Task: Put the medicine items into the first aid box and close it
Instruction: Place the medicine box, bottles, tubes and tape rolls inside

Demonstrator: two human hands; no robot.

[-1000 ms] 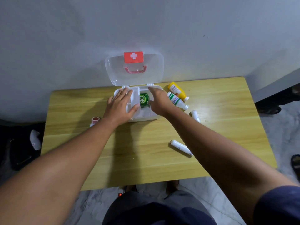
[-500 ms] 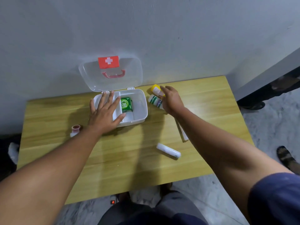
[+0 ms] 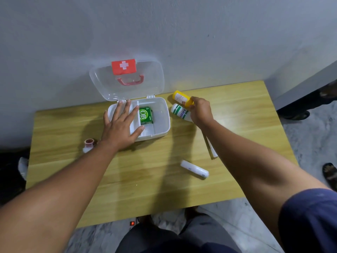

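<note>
Under the right forearm, one white tube [image 3: 211, 148] was mostly hidden; right hand [image 3: 200, 110] fingers pinched the yellow plastic bottle [image 3: 181, 97], left hand [image 3: 120, 126] lay spread on the white plastic first aid box [image 3: 160, 123].

open white box [image 3: 160, 114] holds green packet [image 3: 145, 115].

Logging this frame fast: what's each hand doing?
Left hand: open, flat on the white plastic first aid box.
Right hand: closed on the yellow plastic bottle.

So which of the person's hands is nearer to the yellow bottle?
The right. The right hand is at the yellow bottle, its fingers on the bottle's near end. The left hand lies flat across the first aid box, on the far side from the bottle.
</note>
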